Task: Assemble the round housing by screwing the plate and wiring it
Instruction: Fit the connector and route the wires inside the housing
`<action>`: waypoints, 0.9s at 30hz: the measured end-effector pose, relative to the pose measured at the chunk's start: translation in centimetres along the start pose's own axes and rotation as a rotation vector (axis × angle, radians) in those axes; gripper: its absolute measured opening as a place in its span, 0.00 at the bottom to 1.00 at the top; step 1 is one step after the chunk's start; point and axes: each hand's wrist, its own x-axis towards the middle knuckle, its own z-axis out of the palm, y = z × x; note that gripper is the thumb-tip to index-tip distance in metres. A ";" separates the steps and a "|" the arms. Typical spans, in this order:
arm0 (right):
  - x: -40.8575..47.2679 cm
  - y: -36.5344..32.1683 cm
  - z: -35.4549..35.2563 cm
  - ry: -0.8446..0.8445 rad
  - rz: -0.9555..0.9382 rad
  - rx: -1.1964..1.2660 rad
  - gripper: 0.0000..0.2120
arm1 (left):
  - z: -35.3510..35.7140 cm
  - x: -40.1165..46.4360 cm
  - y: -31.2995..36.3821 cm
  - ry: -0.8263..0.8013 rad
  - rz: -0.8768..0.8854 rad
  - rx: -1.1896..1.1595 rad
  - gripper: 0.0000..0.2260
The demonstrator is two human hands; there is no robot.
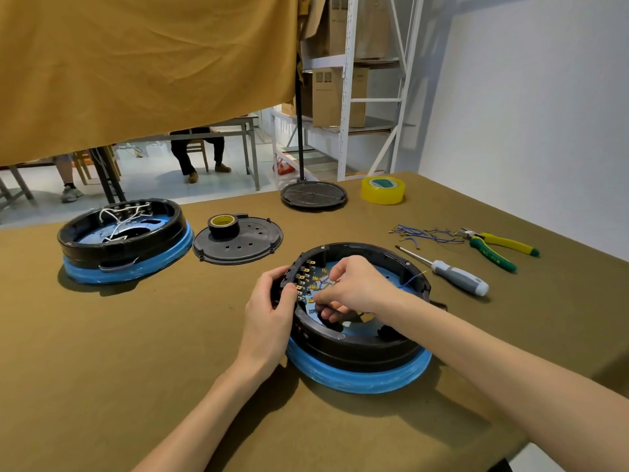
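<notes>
An olive cloth covers the table (pixel 136 352); shelving stands behind. The housing (pixel 357 349) sits before me. My left hand (pixel 270 310) grips its rim; my right hand (pixel 354 286) reaches inside, pinching a wire (pixel 325 280). Plate (pixel 238 240), screwdriver (pixel 449 272) and pliers (pixel 497 247) lie beyond.

Mustard cloth (pixel 143 63) hanging across upper left, drooping over the far edge of the olive-covered table (pixel 136 352). Clear yellowish tape roll (pixel 383 189) sitting far right, near a round black stand base (pixel 313 196) with its pole (pixel 299 124) rising. White metal shelving (pixel 367 97) standing behind, carrying cardboard boxes (pixel 337 97). Beneath the cloth, a seated person's dark-trousered legs (pixel 200 158) showing beside a grey table (pixel 245 131); another person's sneakered foot (pixel 70 194) resting on the pale floor.
</notes>
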 end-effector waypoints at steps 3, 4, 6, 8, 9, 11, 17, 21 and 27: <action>0.2 0.6 -0.2 0.041 -0.126 -0.110 0.06 | 0.1 -0.1 0.1 -0.001 0.022 0.029 0.12; 0.3 0.6 -0.2 0.043 -0.147 -0.138 0.04 | 0.1 -0.1 0.1 -0.004 0.026 0.037 0.12; 0.4 0.5 -0.3 0.025 -0.171 -0.192 0.02 | 0.1 -0.1 0.1 -0.003 0.035 0.060 0.13; 0.4 0.6 -0.2 0.019 -0.199 -0.236 0.02 | 0.1 -0.1 0.0 0.003 0.035 0.064 0.14; 0.4 0.7 -0.2 0.036 -0.218 -0.258 0.03 | 0.1 -0.2 0.0 0.005 0.037 0.059 0.14; 0.3 0.9 -0.3 0.081 -0.259 -0.285 0.04 | 0.1 -0.2 0.0 0.001 0.037 0.051 0.13; -0.2 0.6 0.2 0.147 -0.461 -0.620 0.05 | 0.2 0.2 -0.6 -0.010 0.038 0.065 0.13; -0.5 0.5 0.7 0.105 -0.491 -0.688 0.06 | 0.2 0.2 -0.7 -0.017 0.026 0.043 0.13; -0.9 0.3 0.4 0.284 -0.548 -0.684 0.04 | 0.2 0.1 -0.6 -0.043 0.027 0.056 0.13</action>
